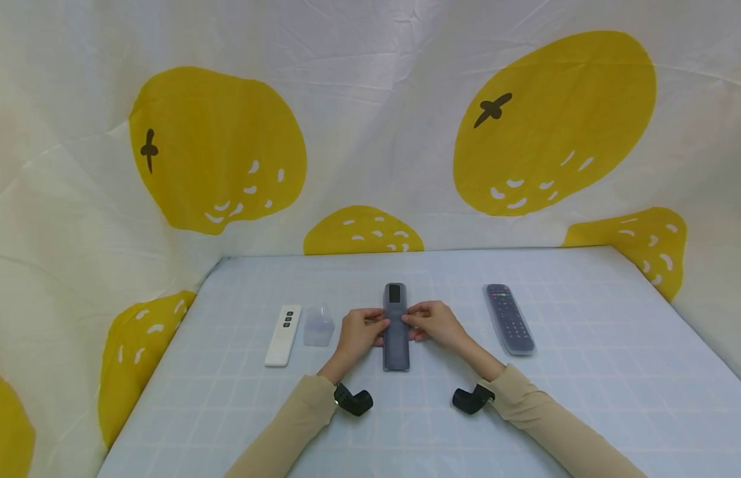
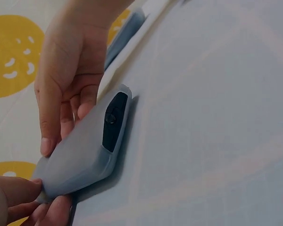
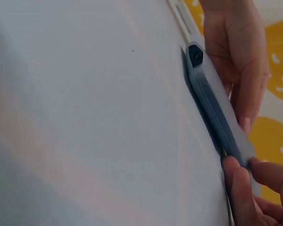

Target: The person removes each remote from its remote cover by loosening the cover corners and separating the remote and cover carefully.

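A dark remote control [image 1: 396,348] in a translucent cover [image 2: 80,150] lies lengthwise at the middle of the table, its small black screen at the far end. From its left side, my left hand [image 1: 360,330] pinches the upper half, thumb on top and fingers at the edge. My right hand [image 1: 436,324] grips the opposite edge the same way, thumb on the face. The cover's near end has an opening [image 3: 195,55] where the dark remote shows through. In the right wrist view the near end sits close over the cloth.
Left of the hands lie a white remote [image 1: 283,335] and a clear plastic piece [image 1: 319,326]. To the right is a black many-buttoned remote [image 1: 510,318] in a clear cover. A pale checked cloth [image 1: 585,398] covers the table; a fruit-patterned curtain [image 1: 376,153] hangs behind.
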Demonstrator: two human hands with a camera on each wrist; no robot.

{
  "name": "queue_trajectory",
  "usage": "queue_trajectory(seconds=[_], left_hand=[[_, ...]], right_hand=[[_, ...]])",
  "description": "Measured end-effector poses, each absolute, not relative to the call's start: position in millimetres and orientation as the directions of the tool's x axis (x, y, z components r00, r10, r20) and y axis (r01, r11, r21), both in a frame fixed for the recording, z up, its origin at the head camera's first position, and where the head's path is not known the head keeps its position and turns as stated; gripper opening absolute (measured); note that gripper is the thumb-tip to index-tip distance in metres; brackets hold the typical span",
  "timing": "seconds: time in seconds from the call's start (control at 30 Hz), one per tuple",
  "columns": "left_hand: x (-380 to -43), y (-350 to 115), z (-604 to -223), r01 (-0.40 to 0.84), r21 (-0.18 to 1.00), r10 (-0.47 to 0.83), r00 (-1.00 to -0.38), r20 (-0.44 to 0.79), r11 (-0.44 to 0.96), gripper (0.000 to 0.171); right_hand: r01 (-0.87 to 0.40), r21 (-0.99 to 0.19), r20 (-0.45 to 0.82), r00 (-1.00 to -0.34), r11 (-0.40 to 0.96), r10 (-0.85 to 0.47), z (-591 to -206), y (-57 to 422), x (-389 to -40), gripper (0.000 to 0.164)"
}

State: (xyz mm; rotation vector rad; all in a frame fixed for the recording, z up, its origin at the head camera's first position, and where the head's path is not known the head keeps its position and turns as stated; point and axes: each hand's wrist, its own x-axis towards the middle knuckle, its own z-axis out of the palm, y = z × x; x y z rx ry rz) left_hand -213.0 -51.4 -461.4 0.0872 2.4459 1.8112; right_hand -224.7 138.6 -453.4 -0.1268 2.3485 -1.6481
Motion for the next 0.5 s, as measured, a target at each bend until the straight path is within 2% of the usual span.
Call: queue_trajectory(seconds=[0.5], left_hand=[[-215.2, -50.8, -462.7, 0.010, 0.925, 0.113, -0.993, -0.036, 0.380, 0.029]], right_hand=[[0.074, -0.913, -0.160, -0.970, 0.401, -0.184, -454.4, 136.2, -226.9, 0.033]])
